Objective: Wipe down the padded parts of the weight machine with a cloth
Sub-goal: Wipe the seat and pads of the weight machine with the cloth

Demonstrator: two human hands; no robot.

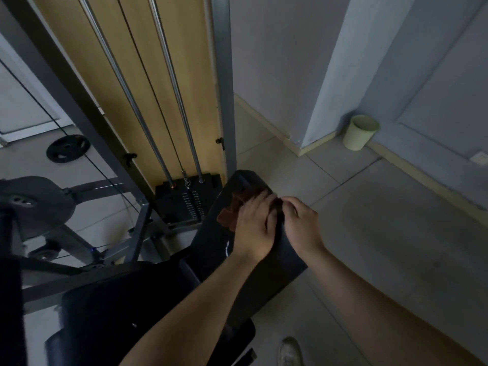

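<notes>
A long black padded backrest (274, 276) of the weight machine runs from the lower middle up to the frame. A reddish-brown cloth (232, 215) lies bunched on its upper end. My left hand (254, 225) presses flat on the cloth, fingers curled over it. My right hand (301, 223) grips the pad's right edge beside the cloth, its fingertips touching the cloth's corner. Most of the cloth is hidden under my left hand. A second black seat pad (113, 313) sits at the lower left.
The black weight stack (184, 204) with chrome guide rods (169, 83) stands just behind the pad. A grey upright post (224, 83) is close by. A weight plate (68, 148) lies on the floor at left, a pale bin (360, 132) by the wall, my shoe (290, 351) below.
</notes>
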